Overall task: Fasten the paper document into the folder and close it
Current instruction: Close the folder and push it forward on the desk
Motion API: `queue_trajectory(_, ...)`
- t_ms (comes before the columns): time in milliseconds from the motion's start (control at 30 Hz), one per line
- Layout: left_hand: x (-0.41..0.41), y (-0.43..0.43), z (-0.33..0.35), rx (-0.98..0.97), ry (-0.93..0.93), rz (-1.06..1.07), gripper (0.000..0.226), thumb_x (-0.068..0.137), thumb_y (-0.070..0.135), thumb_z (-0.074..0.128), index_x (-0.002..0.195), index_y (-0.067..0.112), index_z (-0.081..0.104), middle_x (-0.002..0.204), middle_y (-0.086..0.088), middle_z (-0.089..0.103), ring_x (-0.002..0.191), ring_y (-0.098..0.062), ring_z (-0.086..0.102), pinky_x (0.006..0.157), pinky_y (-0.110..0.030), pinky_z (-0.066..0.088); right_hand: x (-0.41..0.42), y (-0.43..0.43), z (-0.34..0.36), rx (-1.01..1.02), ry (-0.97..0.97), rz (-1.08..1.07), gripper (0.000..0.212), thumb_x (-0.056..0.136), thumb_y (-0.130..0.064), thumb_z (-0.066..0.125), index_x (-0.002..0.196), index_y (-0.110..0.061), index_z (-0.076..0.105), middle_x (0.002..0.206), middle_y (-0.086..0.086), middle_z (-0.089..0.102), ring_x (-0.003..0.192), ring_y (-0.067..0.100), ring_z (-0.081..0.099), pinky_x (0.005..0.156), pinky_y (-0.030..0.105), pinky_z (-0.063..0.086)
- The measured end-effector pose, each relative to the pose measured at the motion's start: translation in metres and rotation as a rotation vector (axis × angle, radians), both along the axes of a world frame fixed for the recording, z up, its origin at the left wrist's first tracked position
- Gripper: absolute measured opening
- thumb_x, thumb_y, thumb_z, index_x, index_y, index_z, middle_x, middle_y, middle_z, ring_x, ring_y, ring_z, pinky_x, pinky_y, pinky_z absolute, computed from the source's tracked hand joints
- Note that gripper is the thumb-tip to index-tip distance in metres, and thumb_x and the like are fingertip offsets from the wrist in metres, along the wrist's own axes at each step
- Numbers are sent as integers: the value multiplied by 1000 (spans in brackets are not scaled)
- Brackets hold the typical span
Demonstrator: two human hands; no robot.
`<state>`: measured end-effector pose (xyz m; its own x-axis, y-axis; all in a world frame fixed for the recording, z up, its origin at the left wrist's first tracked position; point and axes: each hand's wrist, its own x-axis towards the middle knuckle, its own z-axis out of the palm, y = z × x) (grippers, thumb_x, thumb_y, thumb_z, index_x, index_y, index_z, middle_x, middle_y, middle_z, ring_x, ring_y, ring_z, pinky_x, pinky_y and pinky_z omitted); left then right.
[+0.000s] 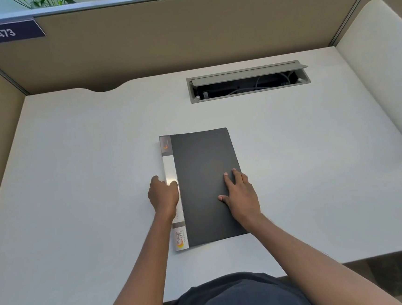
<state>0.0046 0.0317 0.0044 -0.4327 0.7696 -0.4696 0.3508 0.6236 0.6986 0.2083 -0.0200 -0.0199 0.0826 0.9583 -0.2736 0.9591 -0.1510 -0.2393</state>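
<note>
A dark grey folder (204,176) lies closed and flat in the middle of the white desk (74,163), its labelled spine strip on the left. My left hand (163,195) rests at the spine, fingers curled against its edge. My right hand (241,193) lies flat on the cover near its right edge, fingers spread. No paper document shows; whatever is inside the folder is hidden by the cover.
A grey cable tray (248,81) with its lid raised is sunk into the desk at the back right. Beige partition panels (160,34) wall the back and left. A white side panel (381,63) stands on the right.
</note>
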Motion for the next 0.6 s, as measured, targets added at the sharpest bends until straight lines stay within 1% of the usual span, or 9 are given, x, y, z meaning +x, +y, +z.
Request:
queue_trajectory(67,-8,2,0,22,-100,19,28,95,18,69,121,12,62,132,-15,67,109,-34,67,96,-45,56,2,0,0,1,21,1,74,97,-49,58,158,-19,28,165,8,20,151,25,20,117,36,35)
queue_trajectory(100,-11,1,0,36,-139,-1,21,95,20,70,114,15,64,126,-13,70,101,-32,69,93,-45,58,3,0,0,2,31,2,74,96,-49,58,158,-19,28,165,8,21,151,25,20,117,36,34)
queue_trajectory(133,-13,1,-1,47,-172,-26,22,95,21,70,116,16,65,123,-10,71,99,-32,70,92,-47,58,5,0,0,4,42,2,74,96,-49,59,157,-20,29,165,8,21,150,25,21,118,36,33)
queue_trajectory(233,-18,-1,-4,42,-285,-50,40,98,19,66,137,20,57,123,-7,69,99,-31,70,90,-51,59,11,0,0,20,141,-26,70,95,-47,62,155,-21,36,162,7,27,148,25,25,118,38,34)
queue_trajectory(333,-21,-3,-9,19,-456,53,42,99,13,65,139,19,58,121,-10,71,95,-32,71,77,-42,60,24,1,0,86,349,-180,62,93,-39,67,149,-23,46,153,5,36,142,24,34,115,38,38)
queue_trajectory(400,-22,-4,-11,11,-533,96,40,99,10,65,137,19,59,117,-7,71,90,-28,71,68,-34,60,35,3,0,124,442,-284,64,92,-34,70,149,-19,44,148,6,40,137,24,40,113,38,39)
queue_trajectory(433,-21,-4,-12,6,-564,109,41,99,10,64,138,20,59,117,-7,70,90,-28,70,72,-36,60,40,5,0,124,482,-323,67,92,-31,71,150,-15,41,148,6,41,136,25,42,113,38,40)
queue_trajectory(500,-19,-5,-15,-11,-602,117,42,99,10,64,140,20,58,122,-9,69,94,-30,69,87,-45,58,49,9,0,101,580,-405,73,90,-27,75,152,-13,38,147,7,46,133,24,48,112,39,42)
queue_trajectory(600,-16,-7,-18,-33,-637,120,42,99,9,63,139,21,57,117,-7,70,94,-30,67,88,-46,56,59,13,2,66,720,-505,73,85,-25,79,149,-19,43,135,2,58,117,20,59,95,28,48)
